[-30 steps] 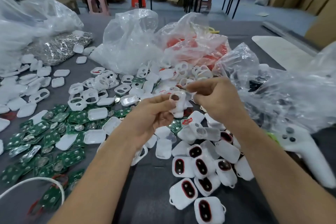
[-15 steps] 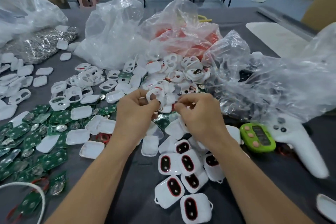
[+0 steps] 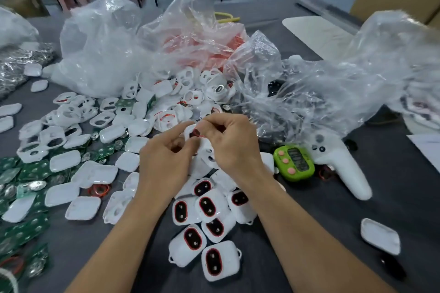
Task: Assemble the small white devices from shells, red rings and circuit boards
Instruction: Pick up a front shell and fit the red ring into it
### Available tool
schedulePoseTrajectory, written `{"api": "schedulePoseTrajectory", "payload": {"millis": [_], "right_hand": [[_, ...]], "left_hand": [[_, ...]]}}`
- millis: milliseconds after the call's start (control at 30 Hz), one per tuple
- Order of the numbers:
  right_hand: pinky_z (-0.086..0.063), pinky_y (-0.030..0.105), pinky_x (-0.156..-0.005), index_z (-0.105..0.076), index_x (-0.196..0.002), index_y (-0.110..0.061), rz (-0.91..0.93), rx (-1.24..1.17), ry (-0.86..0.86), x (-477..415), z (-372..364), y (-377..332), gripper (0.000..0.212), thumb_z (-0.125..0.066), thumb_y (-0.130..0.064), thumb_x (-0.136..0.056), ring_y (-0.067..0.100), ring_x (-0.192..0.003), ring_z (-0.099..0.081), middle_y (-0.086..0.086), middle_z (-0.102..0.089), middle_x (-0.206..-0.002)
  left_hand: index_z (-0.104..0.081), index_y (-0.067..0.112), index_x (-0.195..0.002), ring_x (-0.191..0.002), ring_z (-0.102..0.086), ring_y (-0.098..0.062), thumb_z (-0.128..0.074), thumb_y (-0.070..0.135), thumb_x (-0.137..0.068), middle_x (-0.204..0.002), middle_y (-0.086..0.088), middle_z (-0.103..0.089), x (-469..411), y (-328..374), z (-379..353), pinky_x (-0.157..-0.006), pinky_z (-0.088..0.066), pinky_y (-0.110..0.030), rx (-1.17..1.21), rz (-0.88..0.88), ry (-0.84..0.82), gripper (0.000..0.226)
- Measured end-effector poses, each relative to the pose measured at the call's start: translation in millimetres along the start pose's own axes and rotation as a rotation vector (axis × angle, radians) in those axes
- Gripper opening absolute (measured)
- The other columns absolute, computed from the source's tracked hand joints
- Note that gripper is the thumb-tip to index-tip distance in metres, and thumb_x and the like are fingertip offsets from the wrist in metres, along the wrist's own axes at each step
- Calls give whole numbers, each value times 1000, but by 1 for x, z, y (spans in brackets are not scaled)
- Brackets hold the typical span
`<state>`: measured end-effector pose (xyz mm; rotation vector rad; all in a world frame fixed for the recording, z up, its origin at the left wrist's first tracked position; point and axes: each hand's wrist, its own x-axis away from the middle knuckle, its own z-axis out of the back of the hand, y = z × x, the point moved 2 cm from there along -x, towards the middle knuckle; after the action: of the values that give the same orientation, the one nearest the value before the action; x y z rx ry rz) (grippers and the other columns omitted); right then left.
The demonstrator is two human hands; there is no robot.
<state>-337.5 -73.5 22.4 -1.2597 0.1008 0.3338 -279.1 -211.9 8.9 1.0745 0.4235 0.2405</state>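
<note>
Your left hand [image 3: 166,164] and right hand [image 3: 234,147] are together, both pinching one white shell [image 3: 189,128] with a red ring [image 3: 199,136] at its opening (your fingertips hide most of it). Finished devices [image 3: 207,207] lie beneath your wrists on the grey table [image 3: 392,185]. Circuit boards [image 3: 33,171] are spread out to the left, and a green timer [image 3: 294,162] sits to the right.

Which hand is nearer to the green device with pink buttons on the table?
Right. The right hand is just left of the green device, a small gap between them. The left hand lies farther left, on the far side of the right hand.
</note>
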Motion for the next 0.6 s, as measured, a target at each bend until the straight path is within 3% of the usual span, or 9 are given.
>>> {"api": "schedulePoseTrajectory", "payload": {"millis": [67,200,267,333,433,500,600], "right_hand": [[-53,32,-67,-80,-82,-19,33,28,-16,1,1,-3,13,-73,-22,-92,11,-67,-65,-9,-71,-67],[-43,11,-61,-80,-89,-15,68,41,-36,3,0,-2,7,-74,-16,-91,-1,-57,-57,-21,-60,-58],[-48,9,-66,-79,-108,-17,27,19,-21,5,-1,-2,19,-74,-15,-90,-4,-61,-62,-17,-66,-71],[-52,8,-74,-76,-115,-19,35,35,-3,5,-1,-3,26,-73,-14,-90,-3,-74,-67,-11,-72,-83],[-56,20,-84,-79,-106,-20,29,77,24,5,0,-3,18,-76,-20,-88,4,-85,-70,-6,-78,-93],[-57,30,-77,-79,-93,-21,52,103,57,6,-1,-3,7,-78,-24,-87,9,-74,-69,-7,-76,-81],[-54,33,-70,-78,-88,-19,222,210,56,10,-4,-7,5,-74,-18,-88,13,-66,-64,-5,-73,-73]], "left_hand": [[-72,56,-109,-51,-47,-4,-71,36,-91,-55,4,-54,1,0,0,-57,-44,-29,-13,-11,3,27],[-75,54,-100,-69,-68,-30,-70,38,-91,-71,-7,-71,5,5,0,-71,-58,-50,43,5,-10,19],[-78,42,-90,-71,-68,-28,-68,45,-86,-72,-4,-73,5,4,1,-67,-57,-48,49,9,-2,11],[-78,35,-85,-61,-64,-19,-66,46,-84,-64,5,-70,4,1,0,-58,-51,-36,48,7,5,16],[-78,34,-83,-65,-66,-22,-69,38,-86,-67,5,-72,3,-3,-1,-59,-50,-35,62,33,10,11],[-78,32,-81,-67,-68,-25,-72,33,-89,-67,2,-73,1,-6,0,-61,-55,-40,78,45,20,10],[-80,30,-83,-65,-72,-26,-73,34,-89,-68,1,-75,0,-11,1,-64,-59,-45,144,92,11,10]]}}
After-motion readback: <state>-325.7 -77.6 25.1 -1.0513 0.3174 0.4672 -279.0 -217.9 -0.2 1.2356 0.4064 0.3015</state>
